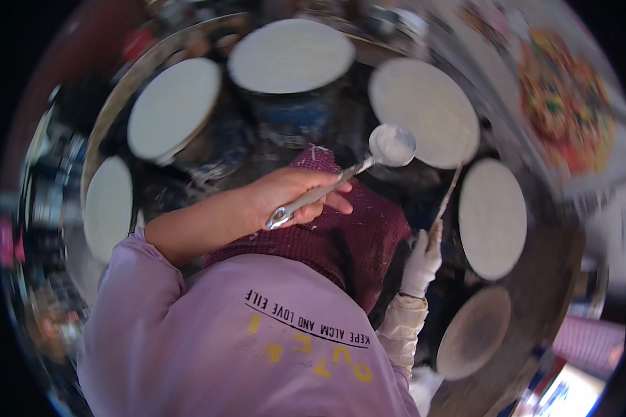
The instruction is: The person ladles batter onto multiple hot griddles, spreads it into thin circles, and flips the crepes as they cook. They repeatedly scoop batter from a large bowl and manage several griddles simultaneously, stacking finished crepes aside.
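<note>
My left hand (pixel 297 195) is bare and holds the metal handle of a ladle (pixel 392 146), whose round bowl is coated with white batter. The bowl hangs by the near edge of a round griddle covered in a pale layer (pixel 425 112). My right hand (pixel 422 260), in a white glove, grips a thin, batter-smeared stick-like tool (pixel 448 198). Its tip reaches the lower right edge of that same pale round. Whether it touches the layer I cannot tell.
More pale-covered rounds stand in a ring: left (pixel 175 109), top (pixel 292 56), right (pixel 493 219) and far left (pixel 108 208). At lower right is a brownish griddle plate (pixel 473 332). A colourful blurred heap (pixel 566 104) lies at upper right.
</note>
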Available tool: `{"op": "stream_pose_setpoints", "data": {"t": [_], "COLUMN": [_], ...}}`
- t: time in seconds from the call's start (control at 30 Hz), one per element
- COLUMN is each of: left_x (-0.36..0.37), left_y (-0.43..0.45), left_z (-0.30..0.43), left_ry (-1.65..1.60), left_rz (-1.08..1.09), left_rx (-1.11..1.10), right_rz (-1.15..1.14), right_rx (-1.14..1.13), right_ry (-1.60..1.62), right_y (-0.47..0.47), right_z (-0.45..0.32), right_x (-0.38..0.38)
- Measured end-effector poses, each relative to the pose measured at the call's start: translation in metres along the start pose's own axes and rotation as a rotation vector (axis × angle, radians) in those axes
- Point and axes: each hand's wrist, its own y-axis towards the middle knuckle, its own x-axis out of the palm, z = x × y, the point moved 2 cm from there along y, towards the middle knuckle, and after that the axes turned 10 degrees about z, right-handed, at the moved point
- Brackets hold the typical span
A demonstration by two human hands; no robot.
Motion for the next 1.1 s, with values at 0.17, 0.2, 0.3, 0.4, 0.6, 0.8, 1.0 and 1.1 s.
{"op": "stream_pose_setpoints", "data": {"t": [0.17, 0.2, 0.3, 0.4, 0.6, 0.8, 1.0, 1.1], "left_x": [-0.066, -0.078, -0.115, -0.120, -0.144, -0.209, -0.296, -0.312], "left_y": [-0.132, -0.146, -0.192, -0.228, -0.237, -0.229, -0.240, -0.244], "left_z": [-0.063, -0.083, -0.135, -0.202, -0.329, -0.479, -0.507, -0.468], "left_ry": [-0.267, -0.331, -0.447, -0.671, -1.264, -1.232, -0.349, -0.174], "left_rz": [0.283, 0.350, 0.563, 0.828, 1.362, 1.899, 2.252, 2.171], "left_rx": [0.237, 0.296, 0.549, 0.765, 0.899, 0.601, -0.040, -0.249], "right_rz": [-0.367, -0.463, -0.781, -1.134, -1.645, -2.018, -2.340, -2.402], "right_rx": [0.208, 0.172, 0.061, -0.001, -0.186, -0.295, -0.467, -0.500], "right_ry": [0.312, 0.351, 0.479, 0.388, 0.090, -0.173, -0.457, -0.576], "right_y": [-0.007, -0.019, -0.078, -0.128, -0.202, -0.249, -0.327, -0.370], "right_z": [-0.112, -0.130, -0.194, -0.226, -0.275, -0.287, -0.294, -0.302], "right_x": [0.058, 0.075, 0.123, 0.154, 0.196, 0.255, 0.320, 0.339]}}
